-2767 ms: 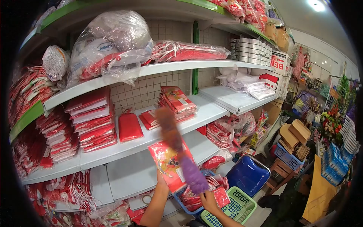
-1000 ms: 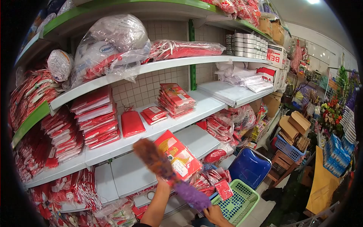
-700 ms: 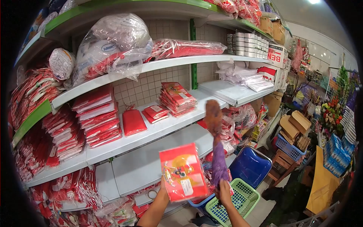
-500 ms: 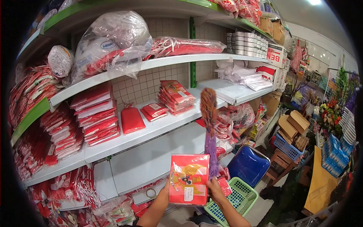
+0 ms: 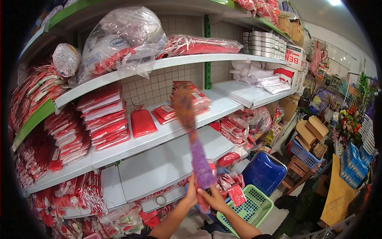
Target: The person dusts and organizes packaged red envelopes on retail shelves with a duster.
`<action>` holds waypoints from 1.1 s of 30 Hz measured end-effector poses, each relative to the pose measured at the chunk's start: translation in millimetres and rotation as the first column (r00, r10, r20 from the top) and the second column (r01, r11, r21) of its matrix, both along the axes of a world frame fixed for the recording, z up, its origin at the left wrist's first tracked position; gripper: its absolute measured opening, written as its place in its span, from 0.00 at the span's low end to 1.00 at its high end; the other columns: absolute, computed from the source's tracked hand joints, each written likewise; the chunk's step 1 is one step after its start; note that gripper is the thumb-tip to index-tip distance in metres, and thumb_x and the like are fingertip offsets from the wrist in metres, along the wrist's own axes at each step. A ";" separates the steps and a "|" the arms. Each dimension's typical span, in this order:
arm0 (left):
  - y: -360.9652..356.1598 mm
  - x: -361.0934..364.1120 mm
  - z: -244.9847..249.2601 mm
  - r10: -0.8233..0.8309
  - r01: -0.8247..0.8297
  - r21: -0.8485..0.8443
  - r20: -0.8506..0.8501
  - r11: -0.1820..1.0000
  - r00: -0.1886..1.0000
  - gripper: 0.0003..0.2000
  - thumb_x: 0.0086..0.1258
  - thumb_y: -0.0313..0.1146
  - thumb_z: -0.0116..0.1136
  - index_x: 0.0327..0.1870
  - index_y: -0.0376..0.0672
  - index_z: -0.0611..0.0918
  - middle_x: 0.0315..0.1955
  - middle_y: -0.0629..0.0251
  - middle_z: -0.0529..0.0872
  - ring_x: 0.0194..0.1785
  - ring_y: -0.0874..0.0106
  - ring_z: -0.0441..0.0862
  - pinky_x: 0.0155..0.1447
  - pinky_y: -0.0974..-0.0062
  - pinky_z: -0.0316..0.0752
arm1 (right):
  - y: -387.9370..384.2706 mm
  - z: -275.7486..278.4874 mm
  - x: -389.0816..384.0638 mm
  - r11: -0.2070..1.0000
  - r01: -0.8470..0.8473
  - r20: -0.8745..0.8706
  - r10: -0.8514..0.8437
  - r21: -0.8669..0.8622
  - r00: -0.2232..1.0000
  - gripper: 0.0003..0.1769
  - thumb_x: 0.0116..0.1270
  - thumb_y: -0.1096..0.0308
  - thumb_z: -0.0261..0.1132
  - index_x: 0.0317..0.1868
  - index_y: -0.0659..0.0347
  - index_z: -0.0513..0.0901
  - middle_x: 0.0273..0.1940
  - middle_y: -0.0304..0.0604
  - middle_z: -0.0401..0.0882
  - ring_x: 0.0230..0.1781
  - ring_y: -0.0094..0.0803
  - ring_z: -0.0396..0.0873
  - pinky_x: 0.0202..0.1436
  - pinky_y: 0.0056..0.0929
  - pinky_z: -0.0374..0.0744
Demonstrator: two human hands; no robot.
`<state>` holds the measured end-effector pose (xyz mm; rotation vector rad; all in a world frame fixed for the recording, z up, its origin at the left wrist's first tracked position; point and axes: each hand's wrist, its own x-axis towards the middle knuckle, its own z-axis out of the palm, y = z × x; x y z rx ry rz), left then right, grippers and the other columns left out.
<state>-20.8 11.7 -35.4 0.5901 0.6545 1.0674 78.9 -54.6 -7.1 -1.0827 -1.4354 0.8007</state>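
A duster (image 5: 199, 153) with a shaggy brown tip and a purple lower part rises in front of me, slightly blurred, tilted to the left. My right hand (image 5: 213, 198) is closed around its lower end. My left hand (image 5: 191, 195) grips a red plastic-wrapped packet (image 5: 203, 205), which is turned nearly edge-on and mostly hidden behind the duster and the fingers. Both hands are close together, in front of the lower shelf (image 5: 167, 167). Behind the duster's tip lies a stack of red packets (image 5: 199, 99) on the middle shelf (image 5: 167, 129).
Tall piles of red and white packets (image 5: 104, 119) stand at the left. A green basket (image 5: 254, 207) sits on the floor at the right, near a blue chair-like panel (image 5: 263, 173). Large plastic bags (image 5: 123, 44) fill the upper shelf. A tape roll (image 5: 160, 200) lies low in front.
The packet has turned from facing me to nearly edge-on. The duster has swung left across the middle shelf, and my hands have come closer together.
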 end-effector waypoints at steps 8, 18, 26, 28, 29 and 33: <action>43.1 -56.2 -13.2 -0.201 0.070 0.217 0.669 0.974 0.716 0.25 0.68 0.59 0.38 0.44 0.45 0.75 0.38 0.64 0.80 0.42 0.67 0.78 0.47 0.64 0.76 | -54.7 -42.9 9.7 0.983 0.103 0.494 -0.015 -0.151 0.869 0.17 0.66 0.62 0.56 0.28 0.71 0.70 0.26 0.64 0.74 0.30 0.61 0.73 0.32 0.49 0.70; 15.7 -37.9 46.1 -0.098 -0.004 0.197 0.502 0.980 0.859 0.35 0.65 0.65 0.34 0.59 0.43 0.69 0.50 0.58 0.78 0.51 0.62 0.77 0.57 0.63 0.71 | -43.0 -26.1 22.7 0.970 0.244 0.557 -0.196 -0.013 0.807 0.15 0.64 0.65 0.57 0.28 0.72 0.73 0.24 0.64 0.74 0.27 0.59 0.75 0.30 0.49 0.71; 27.6 -36.3 43.5 -0.183 0.075 0.195 0.633 0.978 0.752 0.30 0.64 0.65 0.40 0.47 0.45 0.76 0.37 0.63 0.82 0.37 0.68 0.81 0.43 0.65 0.78 | -39.6 -26.3 18.0 0.989 0.151 0.560 -0.122 -0.006 0.819 0.12 0.63 0.66 0.57 0.31 0.69 0.73 0.25 0.63 0.75 0.28 0.58 0.75 0.31 0.49 0.72; 41.3 -50.5 26.6 0.090 -0.128 0.013 0.637 0.992 0.766 0.26 0.64 0.63 0.42 0.43 0.48 0.76 0.31 0.65 0.82 0.29 0.68 0.80 0.35 0.65 0.78 | -51.5 -32.5 16.0 0.986 0.165 0.528 -0.160 0.037 0.834 0.13 0.61 0.67 0.58 0.26 0.70 0.73 0.23 0.63 0.73 0.25 0.59 0.74 0.29 0.49 0.71; 45.9 -54.9 40.4 0.050 -0.131 0.080 0.639 0.988 0.768 0.25 0.64 0.62 0.42 0.43 0.48 0.76 0.31 0.65 0.82 0.30 0.67 0.80 0.35 0.64 0.78 | -54.8 -36.6 17.7 0.983 0.170 0.512 -0.178 0.062 0.840 0.13 0.60 0.68 0.58 0.23 0.71 0.73 0.22 0.63 0.73 0.24 0.59 0.73 0.29 0.49 0.70; 39.5 -51.6 107.6 0.285 -0.358 0.035 0.535 0.933 0.795 0.27 0.69 0.57 0.39 0.53 0.42 0.72 0.38 0.63 0.82 0.36 0.63 0.80 0.39 0.61 0.79 | -47.8 -71.2 36.0 0.918 0.388 0.454 -0.312 -0.082 0.835 0.12 0.61 0.66 0.58 0.29 0.70 0.74 0.23 0.63 0.74 0.28 0.58 0.75 0.31 0.49 0.72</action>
